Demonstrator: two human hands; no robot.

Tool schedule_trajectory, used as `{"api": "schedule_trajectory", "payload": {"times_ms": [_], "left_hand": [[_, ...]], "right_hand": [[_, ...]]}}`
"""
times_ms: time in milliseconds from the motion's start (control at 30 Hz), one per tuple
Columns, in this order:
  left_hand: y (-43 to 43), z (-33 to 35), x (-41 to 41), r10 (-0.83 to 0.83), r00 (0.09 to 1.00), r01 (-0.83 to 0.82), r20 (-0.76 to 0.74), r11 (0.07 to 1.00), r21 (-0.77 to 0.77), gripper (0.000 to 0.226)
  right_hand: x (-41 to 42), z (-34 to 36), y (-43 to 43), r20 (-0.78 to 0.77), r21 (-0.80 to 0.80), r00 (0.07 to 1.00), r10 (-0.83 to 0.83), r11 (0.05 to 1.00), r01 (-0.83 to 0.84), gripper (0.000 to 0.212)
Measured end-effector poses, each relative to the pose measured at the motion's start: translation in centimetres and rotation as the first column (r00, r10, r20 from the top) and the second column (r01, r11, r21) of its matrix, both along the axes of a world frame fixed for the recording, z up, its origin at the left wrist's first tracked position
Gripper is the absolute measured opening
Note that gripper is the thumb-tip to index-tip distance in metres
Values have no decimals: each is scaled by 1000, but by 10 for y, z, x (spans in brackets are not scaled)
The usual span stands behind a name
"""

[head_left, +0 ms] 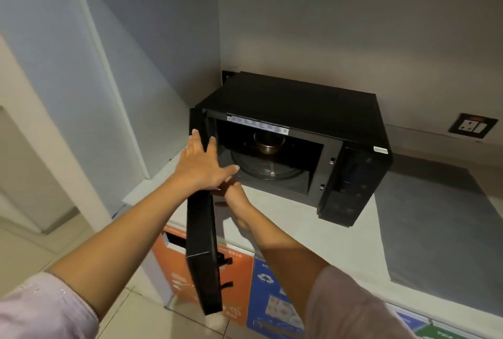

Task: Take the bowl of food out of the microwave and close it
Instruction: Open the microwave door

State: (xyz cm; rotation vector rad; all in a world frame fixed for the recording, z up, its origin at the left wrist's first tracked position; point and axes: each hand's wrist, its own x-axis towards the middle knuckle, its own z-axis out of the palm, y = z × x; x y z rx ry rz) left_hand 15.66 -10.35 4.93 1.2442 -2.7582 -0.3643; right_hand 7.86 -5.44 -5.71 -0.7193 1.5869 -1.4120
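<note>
Two hands meet at the swung-open door (202, 232) of a black microwave (296, 145): the left hand (202, 164) lies flat with straight fingers across the door's top edge, while the right hand (235, 197) sits beneath it, mostly hidden, so its grip cannot be told. Inside, the metal bowl (268, 145) stands on the glass turntable (268, 168). The microwave rests on a pale counter (313, 229).

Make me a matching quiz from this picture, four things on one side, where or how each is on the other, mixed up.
1. bowl
2. microwave door
3. wall socket
4. left hand

a. swung wide open
b. on the glass turntable inside the microwave
c. flat on the door's top edge
d. on the wall right of the microwave

Pairs: 1-b, 2-a, 3-d, 4-c
</note>
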Motion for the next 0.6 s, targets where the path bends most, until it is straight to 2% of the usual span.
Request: {"api": "schedule_trajectory", "payload": {"times_ms": [133,200,300,500,600], "left_hand": [[-21,-4,33,-68,996,66,-56,997,-43,100],[-34,-3,52,-129,990,126,-59,991,-53,100],[-56,-2,78,-216,976,213,-24,972,-101,99],[-91,-2,112,-257,963,268,84,948,-170,100],[-99,-4,119,-239,969,246,59,954,-173,100]], "right_hand": [[35,-6,-25,-59,68,998,24,998,-19,76],[45,-12,-34,-136,124,990,27,992,-10,68],[60,-17,-45,-159,109,984,74,992,-57,49],[84,-10,-66,-130,36,973,192,981,-189,55],[84,-5,-77,-121,27,977,176,984,-174,52]]}}
